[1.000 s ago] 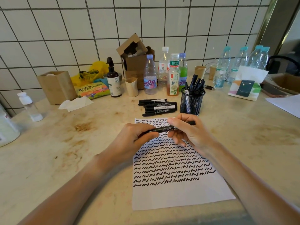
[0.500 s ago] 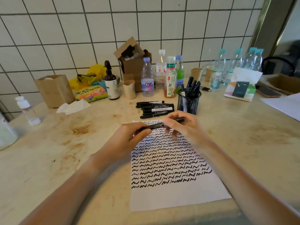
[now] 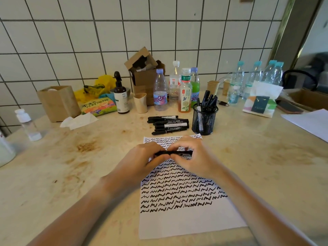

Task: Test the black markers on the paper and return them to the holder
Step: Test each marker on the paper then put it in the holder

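Markers are what I am working through, and one marker (image 3: pixel 173 153) lies level between my two hands above the top part of the paper (image 3: pixel 186 221). My left hand (image 3: pixel 140 161) has its fingers curled round the left end and my right hand (image 3: pixel 197 157) pinches the right end, knuckles nearly touching. A second ago my hands were a little farther apart along the barrel, with more of it showing between them; now they have closed in toward each other. I judge that I am pressing the cap on, or about to pull it off, but the cap joint is hidden under my fingers, so I cannot tell which.

Nearest me on the paper is the bare bottom strip, then rows of black squiggles running up under my hands, so room for more test lines remains only at the near edge.

Just beyond the paper's top edge lies a loose pile of markers (image 3: pixel 168 124), flat on the counter (image 3: pixel 53 174) and waiting. To the right of that pile, and just off the paper's top right corner, stands the mesh holder (image 3: pixel 204 121) with several markers upright in it. Behind the holder, bottles and paper cups line the tiled wall.
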